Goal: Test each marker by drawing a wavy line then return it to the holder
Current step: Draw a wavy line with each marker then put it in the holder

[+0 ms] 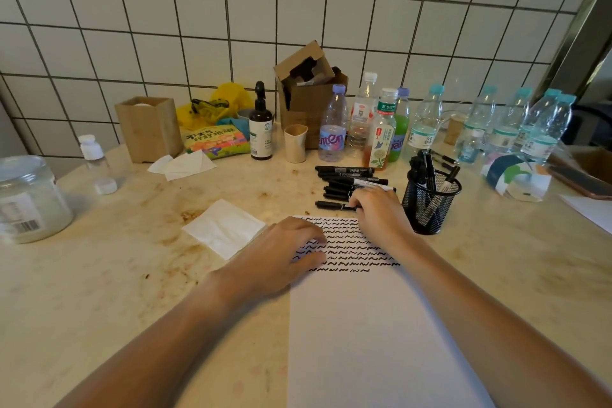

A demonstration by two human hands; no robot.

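A white sheet of paper (pixel 374 325) lies on the table, its top part filled with rows of black wavy lines (pixel 354 248). My left hand (pixel 281 255) rests flat on the sheet's upper left corner. My right hand (pixel 377 209) reaches past the sheet's top edge and pinches the nearest black marker (pixel 331 205), which lies on the table. Several more black markers (pixel 347 179) lie in a loose row just behind it. A black mesh holder (pixel 430 205) with several markers stands right of my right hand.
Several water and drink bottles (pixel 427 119) line the back. A cardboard box (pixel 308 93), a dark pump bottle (pixel 261 129), a beige cup (pixel 295 142) and a wooden box (pixel 149 129) stand behind. A folded napkin (pixel 225 228) lies left of the paper, a plastic jar (pixel 29 199) far left.
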